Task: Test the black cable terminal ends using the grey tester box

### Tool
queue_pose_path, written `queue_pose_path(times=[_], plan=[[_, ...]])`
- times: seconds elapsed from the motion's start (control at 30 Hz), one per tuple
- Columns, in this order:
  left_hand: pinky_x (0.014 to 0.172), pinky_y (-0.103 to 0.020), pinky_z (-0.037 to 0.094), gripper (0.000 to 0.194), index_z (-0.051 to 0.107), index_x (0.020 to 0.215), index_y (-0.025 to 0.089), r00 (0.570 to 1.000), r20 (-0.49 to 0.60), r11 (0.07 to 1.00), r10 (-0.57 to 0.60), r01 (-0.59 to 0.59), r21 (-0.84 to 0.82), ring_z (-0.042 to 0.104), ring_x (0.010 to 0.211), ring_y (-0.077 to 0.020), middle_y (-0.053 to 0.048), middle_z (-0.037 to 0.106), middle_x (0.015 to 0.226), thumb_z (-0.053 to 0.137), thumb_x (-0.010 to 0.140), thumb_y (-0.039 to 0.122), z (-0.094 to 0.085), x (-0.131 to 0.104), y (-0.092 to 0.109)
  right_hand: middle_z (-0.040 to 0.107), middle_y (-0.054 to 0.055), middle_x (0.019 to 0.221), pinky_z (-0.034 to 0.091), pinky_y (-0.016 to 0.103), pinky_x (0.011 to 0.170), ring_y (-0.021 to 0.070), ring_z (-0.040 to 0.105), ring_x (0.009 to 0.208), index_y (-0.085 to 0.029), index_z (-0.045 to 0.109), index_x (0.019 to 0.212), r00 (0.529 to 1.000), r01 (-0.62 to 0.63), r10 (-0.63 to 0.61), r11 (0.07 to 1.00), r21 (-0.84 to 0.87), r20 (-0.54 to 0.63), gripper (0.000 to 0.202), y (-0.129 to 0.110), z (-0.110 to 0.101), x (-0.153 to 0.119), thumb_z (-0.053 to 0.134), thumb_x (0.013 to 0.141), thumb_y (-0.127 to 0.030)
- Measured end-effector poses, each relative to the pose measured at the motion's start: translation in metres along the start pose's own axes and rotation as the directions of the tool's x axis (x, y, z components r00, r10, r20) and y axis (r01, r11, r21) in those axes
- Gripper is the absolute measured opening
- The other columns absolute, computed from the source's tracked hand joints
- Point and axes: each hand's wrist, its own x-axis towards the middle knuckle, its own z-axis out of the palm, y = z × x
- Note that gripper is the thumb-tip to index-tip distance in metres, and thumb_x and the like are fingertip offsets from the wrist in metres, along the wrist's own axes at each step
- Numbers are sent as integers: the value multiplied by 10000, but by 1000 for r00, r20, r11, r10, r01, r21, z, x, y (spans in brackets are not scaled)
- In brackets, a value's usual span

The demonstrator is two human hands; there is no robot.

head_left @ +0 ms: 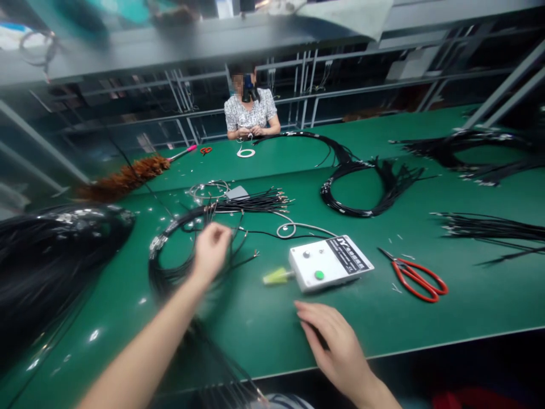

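Observation:
My left hand (212, 250) is closed in a pinch over a looped bundle of black cables (170, 233). Thin black cable strands show around its fingers, though the grip itself is partly hidden. One loose cable end with bare wires (255, 254) sticks out to the right of that hand. My right hand (334, 343) is above the bench's front edge, fingers a little apart and holding nothing. Just beyond it stands a white box (313, 278) with a green button, a knob and a black label. A yellow-green clear piece (276, 276) projects from the box's left side.
Red-handled scissors (419, 278) lie right of the box. More black cable bundles (353, 211) rest on the green bench (264, 352), with a large heap (55, 255) at left. A brown duster (131, 177) lies behind. Across the bench sits a person (251, 113), hands together.

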Motion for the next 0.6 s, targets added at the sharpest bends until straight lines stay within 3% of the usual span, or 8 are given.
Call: queue_pose_path(times=[0.1,0.2,0.3,0.37,0.4,0.43,0.47,0.6], plan=[[523,-202,424,102,527,790,168,988,-152,1000,-3,6,19,527,522,-98,29,527,641,503,839,255,-16,72,4,717,88,1116,581,407,855,238,686,1020,-238,602,1135,998,-57,57,998,14,-5,285,4,3,-2,544,899,-88],[484,-205,416,70,506,868,166,991,-137,999,-12,18,44,509,466,-95,41,498,636,475,857,229,-18,92,6,717,98,1096,588,390,836,235,692,1000,-224,607,1112,997,-73,73,997,22,11,251,6,3,-2,545,905,-98],[568,-246,485,100,551,936,181,999,6,995,42,-42,88,593,581,-125,-1,586,758,537,852,234,-15,40,6,711,110,1106,581,372,837,225,687,1004,-206,599,1123,998,-58,58,998,29,20,259,7,3,-3,547,902,-81],[695,-293,517,48,610,830,192,969,223,983,109,-138,123,637,724,-170,-27,642,791,604,840,239,-15,-16,2,710,109,1109,574,362,843,218,684,1009,-198,596,1126,999,-48,47,998,35,24,268,7,3,-4,551,896,-67],[743,-322,517,96,624,844,199,862,468,930,193,-313,192,638,789,-193,-46,660,833,545,890,227,-17,-42,-2,711,107,1107,571,358,845,215,684,1006,-196,597,1124,999,-42,41,998,38,28,270,7,4,-4,553,893,-63],[772,-358,512,138,638,905,205,768,601,846,222,-458,273,636,844,-219,-67,678,899,501,914,198,-20,-63,-7,712,104,1103,569,354,843,213,684,1001,-196,598,1119,999,-38,37,998,40,33,269,8,4,-4,556,891,-60],[807,-399,505,168,638,994,205,751,632,758,191,-522,390,630,928,-253,-95,682,1007,487,924,179,-23,-78,-14,713,101,1100,568,351,840,211,685,996,-197,600,1114,999,-37,36,998,42,39,266,8,4,-3,558,890,-59],[906,-470,473,278,551,1206,148,867,495,613,63,-425,666,544,1149,-320,-186,574,1273,503,942,220,-34,-81,-31,713,93,1100,565,354,838,213,683,995,-207,610,1096,997,-50,48,997,52,54,254,8,3,-3,560,892,-65]])
